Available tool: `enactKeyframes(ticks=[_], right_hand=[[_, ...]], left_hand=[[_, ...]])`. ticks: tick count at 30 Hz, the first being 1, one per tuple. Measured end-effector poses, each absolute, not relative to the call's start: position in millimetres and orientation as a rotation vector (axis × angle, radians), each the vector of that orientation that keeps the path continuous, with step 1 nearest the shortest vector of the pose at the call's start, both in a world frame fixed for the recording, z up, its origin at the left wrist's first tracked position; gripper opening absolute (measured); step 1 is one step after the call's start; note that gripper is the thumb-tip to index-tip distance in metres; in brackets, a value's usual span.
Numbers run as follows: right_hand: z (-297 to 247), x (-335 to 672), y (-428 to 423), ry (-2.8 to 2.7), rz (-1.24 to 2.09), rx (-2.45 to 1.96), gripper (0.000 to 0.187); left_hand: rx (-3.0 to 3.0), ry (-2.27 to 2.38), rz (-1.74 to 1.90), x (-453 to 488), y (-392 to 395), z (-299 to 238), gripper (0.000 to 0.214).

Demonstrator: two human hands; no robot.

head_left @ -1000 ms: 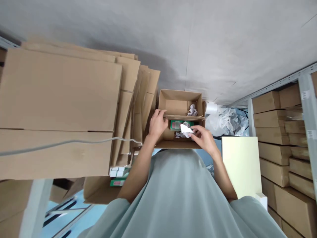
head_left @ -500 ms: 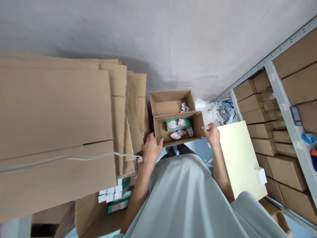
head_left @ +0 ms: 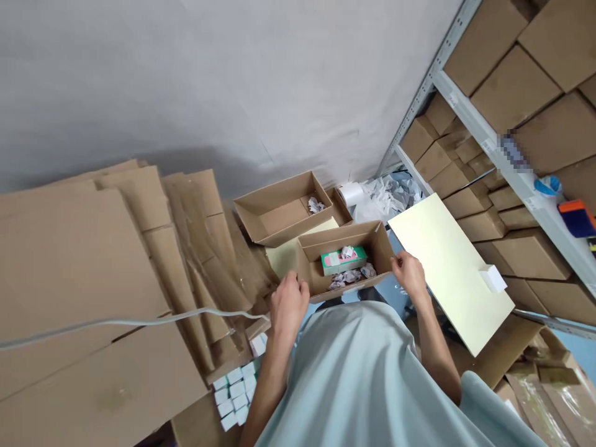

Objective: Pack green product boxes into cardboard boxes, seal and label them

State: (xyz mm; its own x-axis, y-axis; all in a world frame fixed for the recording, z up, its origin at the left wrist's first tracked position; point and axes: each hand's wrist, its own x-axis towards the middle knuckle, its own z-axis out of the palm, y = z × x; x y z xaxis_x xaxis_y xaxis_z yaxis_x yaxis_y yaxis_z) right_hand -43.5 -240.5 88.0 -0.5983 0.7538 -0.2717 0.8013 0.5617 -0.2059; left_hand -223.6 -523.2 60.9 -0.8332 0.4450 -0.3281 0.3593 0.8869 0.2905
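An open cardboard box (head_left: 342,234) is held between my two hands, close to my body. My left hand (head_left: 289,304) has its fingers closed on the left end of the box. On the opposite end, my right hand (head_left: 410,273) pinches the wall. Inside lies a green and white carton (head_left: 342,263) with a pink mark and a crumpled piece of paper (head_left: 347,252) on top. More crumpled paper (head_left: 344,279) sits in front of the carton. Behind and to the left stands a second open cardboard box (head_left: 284,220) with one wad of paper in it.
Flattened cardboard (head_left: 84,267) leans at left, crossed by a pale cable (head_left: 139,321). White-ended cartons (head_left: 237,391) fill a box below. A pale yellow board (head_left: 447,267) bears a small white box (head_left: 492,279). Crumpled paper (head_left: 393,194) lies near the shelf frame (head_left: 493,149).
The held box has come away from the second box, toward my body and slightly right. A pale yellow surface now shows between them. My view has turned to the right.
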Motion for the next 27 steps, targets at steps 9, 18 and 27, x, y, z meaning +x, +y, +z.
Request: enactKeyframes(ticks=[9,18,27], right_hand=[[74.3,119.8,-157.7,2.545,-0.768,1.873,0.022],[42.6,261.5,-92.2,2.232,-0.881,2.457,0.022],[29.0,296.7,-69.5,2.028,-0.905,2.726,0.023]], left_hand=[[1.003,2.524,0.324,-164.1,-353.6,79.5,0.013],[1.425,2.353,0.285,-62.9,-146.4,61.7,0.015],[1.543,2.240,0.168,-17.0,-31.7,45.9,0.026]])
